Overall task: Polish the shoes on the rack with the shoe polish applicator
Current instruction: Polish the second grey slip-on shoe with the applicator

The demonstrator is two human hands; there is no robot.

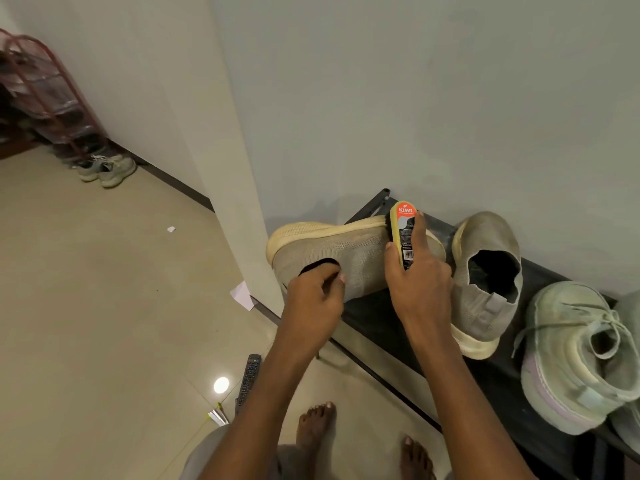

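A beige knit slip-on shoe (pixel 346 251) lies tipped on its side at the left end of the black shoe rack (pixel 498 375). My left hand (pixel 317 296) grips it at the collar, fingers curled into the opening. My right hand (pixel 419 282) holds a yellow Kiwi shoe polish applicator (pixel 403 233) upright, its dark bristles touching the shoe's toe area. The matching grey slip-on (pixel 485 282) stands to the right on the rack.
A pale green laced sneaker (pixel 575 358) sits further right on the rack, against the wall. On the floor lie a remote control (pixel 248 379), paper scraps (pixel 242 296) and my bare feet (pixel 317 427). A red shoe rack (pixel 45 95) and sneakers (pixel 107 169) stand far left.
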